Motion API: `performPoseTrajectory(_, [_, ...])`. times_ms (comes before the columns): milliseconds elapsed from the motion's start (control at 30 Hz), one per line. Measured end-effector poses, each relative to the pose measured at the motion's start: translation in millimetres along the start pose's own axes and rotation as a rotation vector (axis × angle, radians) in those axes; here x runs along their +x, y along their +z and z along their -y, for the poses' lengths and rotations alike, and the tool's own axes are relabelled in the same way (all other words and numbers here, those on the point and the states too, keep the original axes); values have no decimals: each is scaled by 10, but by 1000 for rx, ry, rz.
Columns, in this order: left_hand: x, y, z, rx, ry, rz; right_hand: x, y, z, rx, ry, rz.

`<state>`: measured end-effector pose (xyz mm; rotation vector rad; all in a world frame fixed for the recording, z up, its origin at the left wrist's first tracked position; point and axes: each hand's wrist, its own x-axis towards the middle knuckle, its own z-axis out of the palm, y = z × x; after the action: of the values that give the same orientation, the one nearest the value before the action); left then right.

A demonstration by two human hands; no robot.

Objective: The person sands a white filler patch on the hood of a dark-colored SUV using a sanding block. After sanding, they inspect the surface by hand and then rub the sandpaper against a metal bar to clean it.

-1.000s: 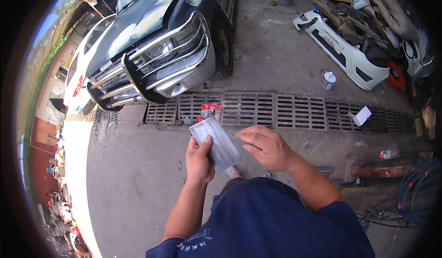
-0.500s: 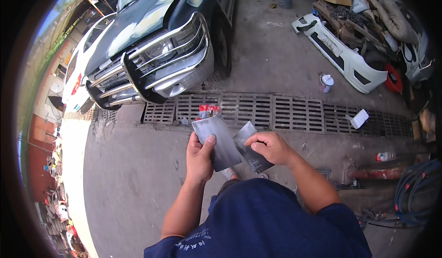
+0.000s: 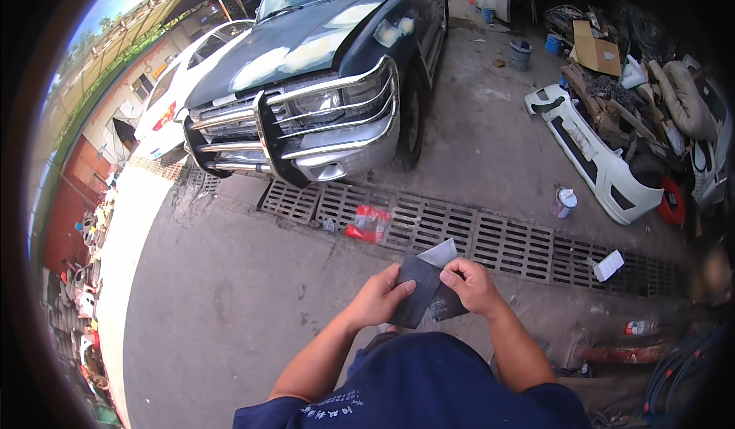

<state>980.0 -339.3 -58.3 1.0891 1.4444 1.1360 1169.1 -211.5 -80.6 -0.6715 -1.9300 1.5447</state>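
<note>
My left hand [image 3: 379, 297] grips a thin, flat, dark grey rectangular plate [image 3: 414, 297], thumb on its face. In my right hand [image 3: 472, 285] is a second thin plate [image 3: 441, 253], pinched between thumb and fingers. The second plate's pale upper end sticks out behind the first, and its dark lower part shows under my right hand. Both plates are held before my chest, overlapping each other. Their exact kind I cannot make out. Beyond my hands, a red and clear plastic packet [image 3: 368, 224] lies on the drain grating [image 3: 442, 228].
Ahead stands a dark car [image 3: 314, 54] with pale patches and a chrome bull bar [image 3: 337, 115]; a white car [image 3: 180, 76] is beside it. To the right lie a white bumper [image 3: 589, 157], a can [image 3: 565, 201], a white box [image 3: 609, 266], a scrap pile and hoses [image 3: 681, 371].
My view has tilted up and turned left, showing more of the dark car. The left plate has turned from a bright sheen to dark, and the two plates now overlap more closely.
</note>
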Motion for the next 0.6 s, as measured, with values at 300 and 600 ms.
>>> performPoseTrajectory(300, [-40, -297, 77, 98, -255, -226, 12, -257, -14, -335, -147, 181])
performPoseTrajectory(600, [285, -346, 444, 219, -2, -189, 171, -13, -222, -411, -88, 511])
